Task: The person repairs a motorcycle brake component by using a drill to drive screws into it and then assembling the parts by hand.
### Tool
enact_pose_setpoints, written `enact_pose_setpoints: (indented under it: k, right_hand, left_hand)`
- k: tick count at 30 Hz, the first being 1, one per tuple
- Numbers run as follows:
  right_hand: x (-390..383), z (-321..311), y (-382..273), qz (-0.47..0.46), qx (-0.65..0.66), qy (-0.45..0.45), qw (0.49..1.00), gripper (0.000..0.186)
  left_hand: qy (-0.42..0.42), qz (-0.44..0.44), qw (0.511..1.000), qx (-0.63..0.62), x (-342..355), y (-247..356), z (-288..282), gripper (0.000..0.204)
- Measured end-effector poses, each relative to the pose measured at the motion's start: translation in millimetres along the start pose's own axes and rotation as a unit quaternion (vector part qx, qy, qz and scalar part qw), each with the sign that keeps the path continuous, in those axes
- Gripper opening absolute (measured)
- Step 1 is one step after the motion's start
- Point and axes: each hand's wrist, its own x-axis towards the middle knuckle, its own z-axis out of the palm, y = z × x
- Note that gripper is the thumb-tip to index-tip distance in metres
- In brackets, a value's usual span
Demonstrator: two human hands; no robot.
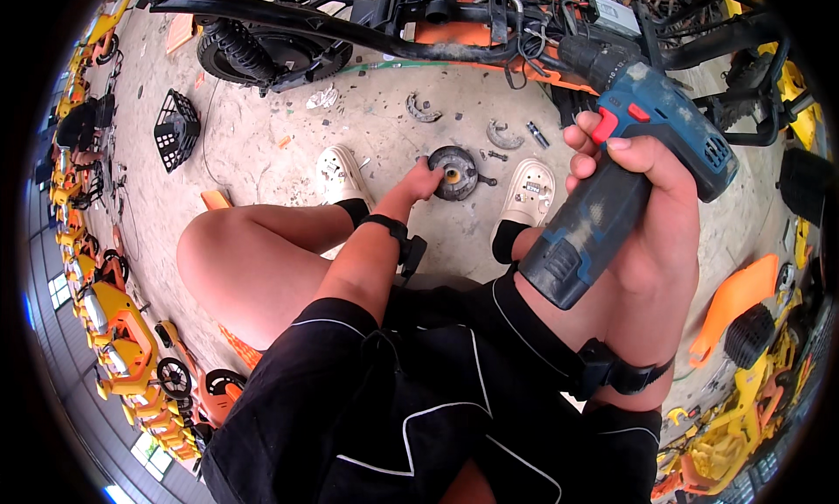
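Note:
My right hand (654, 189) is wrapped round the handle of a blue and black cordless drill (664, 111), raised close to the camera. Its chuck points up and left, and a finger lies by the red trigger. Low between my feet, my left hand (424, 179) grips the left edge of a round, dark drum-brake plate (455, 174) with a brass-coloured centre and a small lever on its right. Around the plate on the floor lie two curved brake shoes (424, 109) (504, 135), a small bolt-like part (497, 155) and a silver and black cylinder (537, 135).
A black scooter frame (376, 43) with a wheel (271, 54) spans the far side. A black plastic basket (177, 130) sits on the left floor. Orange panels (738, 303) and yellow parts lie at right. Rows of yellow scooters (122, 329) line the left.

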Motion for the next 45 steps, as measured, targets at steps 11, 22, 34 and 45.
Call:
enact_pose_setpoints:
  k: [11, 22, 34, 45]
  right_hand:
    - [6, 4, -2, 0.012, 0.005, 0.013, 1.0, 0.032]
    - [17, 9, 18, -0.032, -0.01, 0.018, 0.999, 0.019]
    - [-8, 27, 22, -0.128, 0.018, -0.154, 0.98, 0.023]
    - [-44, 34, 25, -0.181, -0.039, -0.341, 0.922, 0.031]
  left_hand:
    - [0.249, 0.061, 0.962, 0.097, 23, -42, -6, 0.054]
    - [0.182, -0.026, 0.966, 0.183, -4, -16, -21, 0.051]
    - [0.21, 0.252, 0.944, 0.033, -79, 135, -66, 0.034]
    - [0.166, 0.425, 0.883, 0.113, -269, 247, -137, 0.028]
